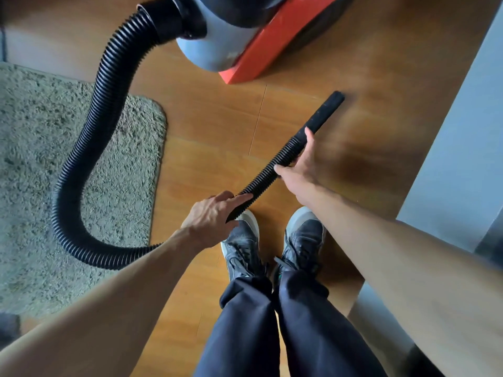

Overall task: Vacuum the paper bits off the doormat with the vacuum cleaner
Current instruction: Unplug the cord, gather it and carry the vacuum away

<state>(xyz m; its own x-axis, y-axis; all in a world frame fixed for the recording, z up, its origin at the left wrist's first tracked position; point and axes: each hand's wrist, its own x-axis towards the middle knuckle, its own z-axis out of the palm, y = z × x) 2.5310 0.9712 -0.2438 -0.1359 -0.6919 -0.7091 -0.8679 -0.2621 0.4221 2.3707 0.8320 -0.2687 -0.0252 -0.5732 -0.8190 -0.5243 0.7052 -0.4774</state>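
Lying at the left, the shaggy grey-beige doormat carries a loop of the black ribbed plastic hose, which runs up to the grey-and-orange canister vacuum cleaner; paper bits cannot be made out in the mat's pile. The left hand curls round the hose, and the right hand grips it just behind the black tapered nozzle, which points away over orange-brown wooden floor. Probably the aiming step: next, the nozzle must swing left onto the mat.
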